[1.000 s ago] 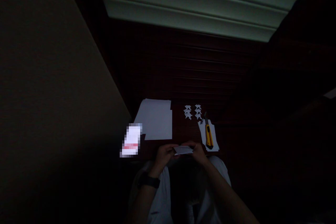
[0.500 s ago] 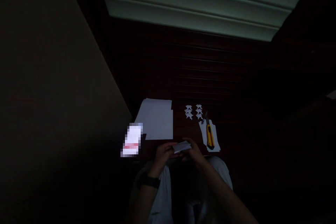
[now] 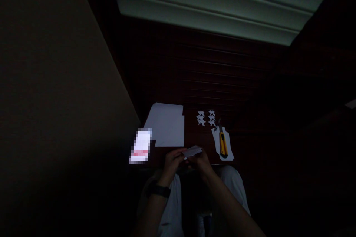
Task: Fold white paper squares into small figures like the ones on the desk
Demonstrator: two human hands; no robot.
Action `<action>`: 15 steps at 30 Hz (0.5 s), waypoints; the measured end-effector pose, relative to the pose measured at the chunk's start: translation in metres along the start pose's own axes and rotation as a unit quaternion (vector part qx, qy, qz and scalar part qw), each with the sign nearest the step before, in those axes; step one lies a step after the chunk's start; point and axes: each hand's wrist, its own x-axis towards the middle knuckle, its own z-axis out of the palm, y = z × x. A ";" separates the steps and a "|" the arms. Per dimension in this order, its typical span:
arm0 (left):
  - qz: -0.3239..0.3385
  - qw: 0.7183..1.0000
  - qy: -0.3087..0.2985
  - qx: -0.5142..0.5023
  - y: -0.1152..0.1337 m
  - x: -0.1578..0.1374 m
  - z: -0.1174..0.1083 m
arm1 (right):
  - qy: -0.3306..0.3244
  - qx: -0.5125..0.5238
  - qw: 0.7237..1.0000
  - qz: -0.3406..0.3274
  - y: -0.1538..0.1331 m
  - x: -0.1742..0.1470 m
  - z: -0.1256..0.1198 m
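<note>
Between my hands, close to the table's front edge, is a small folded piece of white paper (image 3: 192, 152). My left hand (image 3: 174, 161) grips its left end with the fingers closed. On the opposite side my right hand (image 3: 202, 163) is closed on the paper's right part; some of its fingers are hidden beneath. Up and to the right of my hands, small folded white paper shapes (image 3: 200, 118) stand in two short columns. A yellow utility knife (image 3: 223, 144) lies to the right on a stack of small paper pieces (image 3: 229, 148).
Large white paper sheets (image 3: 169, 126) lie on the dark table at the back left. A bright pixelated rectangle (image 3: 141, 146) is at the left edge. A wall (image 3: 69, 63) rises on the left, and pale slats (image 3: 208, 3) are beyond the table.
My right hand has turned inward and shifted slightly left and down around the paper. Both hands still hold it. The view has shifted slightly.
</note>
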 end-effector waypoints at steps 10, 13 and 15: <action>0.016 1.000 0.006 0.020 0.001 0.002 -0.004 | 0.006 0.006 1.000 -0.010 0.004 -0.004 0.020; 0.019 1.000 0.008 0.020 0.001 0.002 -0.003 | 0.013 0.000 1.000 -0.011 0.005 -0.004 0.022; 0.023 0.999 0.008 0.020 0.001 0.002 -0.002 | 0.018 -0.001 1.000 -0.015 0.007 -0.004 0.025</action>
